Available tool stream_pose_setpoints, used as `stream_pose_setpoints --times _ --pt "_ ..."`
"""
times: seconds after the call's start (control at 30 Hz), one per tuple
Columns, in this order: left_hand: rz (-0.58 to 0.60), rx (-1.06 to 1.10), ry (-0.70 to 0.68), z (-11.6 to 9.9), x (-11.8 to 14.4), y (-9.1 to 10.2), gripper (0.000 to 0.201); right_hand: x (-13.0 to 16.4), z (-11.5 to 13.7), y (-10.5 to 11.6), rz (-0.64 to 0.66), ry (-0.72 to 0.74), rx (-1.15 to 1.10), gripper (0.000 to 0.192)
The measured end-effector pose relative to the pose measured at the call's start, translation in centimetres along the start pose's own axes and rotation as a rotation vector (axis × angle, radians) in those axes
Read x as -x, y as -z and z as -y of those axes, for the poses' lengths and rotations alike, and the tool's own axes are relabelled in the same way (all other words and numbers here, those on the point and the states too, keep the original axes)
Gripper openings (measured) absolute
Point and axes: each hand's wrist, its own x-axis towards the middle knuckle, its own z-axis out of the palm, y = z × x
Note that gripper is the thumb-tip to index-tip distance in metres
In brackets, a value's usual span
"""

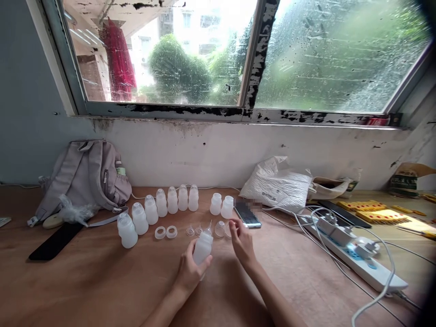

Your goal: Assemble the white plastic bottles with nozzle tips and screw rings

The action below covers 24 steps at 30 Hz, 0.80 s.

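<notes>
Left hand (189, 271) wraps the lower part of the bottle (203, 245), hiding that part and the tabletop under it; both forearms are cut off by the bottom edge. Right hand (241, 240) covers part of a clear cap (227, 230), so its outline is incomplete. A blurred patch (251, 205) beside the phone (247, 214) is unreadable, print on the white bag (276, 183) is too small to read, and the frame's right corners are darkened.

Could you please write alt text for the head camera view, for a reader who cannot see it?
The left hand holds a small white bottle upright on a wooden table; the right hand reaches toward clear caps. Behind stand a row of bottles, a phone and a backpack.
</notes>
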Motion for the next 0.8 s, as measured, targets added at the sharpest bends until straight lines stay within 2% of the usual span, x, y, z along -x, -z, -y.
stream_pose_setpoints --times 0.03,0.1,0.2,0.27,0.37,0.53,0.67,0.73,0.8 --pt "-0.022 -0.104 -0.020 0.2 0.0 0.0 0.042 0.8 1.1 -0.4 0.118 -0.008 -0.086 0.036" --pt "-0.061 -0.294 -0.054 0.6 0.0 -0.1 0.040 2.2 2.8 -1.3 0.245 -0.018 -0.146 0.031" --pt "-0.099 -0.465 -0.150 1.2 0.2 -0.2 0.043 3.4 3.9 -2.2 0.252 -0.052 -0.148 0.029" --pt "-0.067 -0.463 -0.217 1.2 0.4 -0.3 0.045 3.5 3.9 -2.4 0.251 -0.079 -0.171 0.028" --pt "0.014 -0.341 -0.210 0.9 0.7 -0.5 0.043 3.2 3.6 -2.2 0.271 -0.083 -0.217 0.030" --pt "0.137 -0.137 -0.050 0.6 0.5 -0.7 0.035 3.1 3.4 -1.9 0.281 -0.055 -0.282 0.034" --pt "0.199 0.058 0.026 0.4 0.2 -0.5 0.034 3.0 3.8 -1.7 0.309 -0.102 -0.347 0.034" --pt "0.329 0.273 0.135 0.2 0.4 -0.3 0.035 3.0 4.1 -1.4 0.352 -0.136 -0.427 0.035" --pt "0.521 0.556 0.283 0.1 0.7 0.0 0.036 3.0 4.4 -1.0 0.471 -0.181 -0.566 0.035"
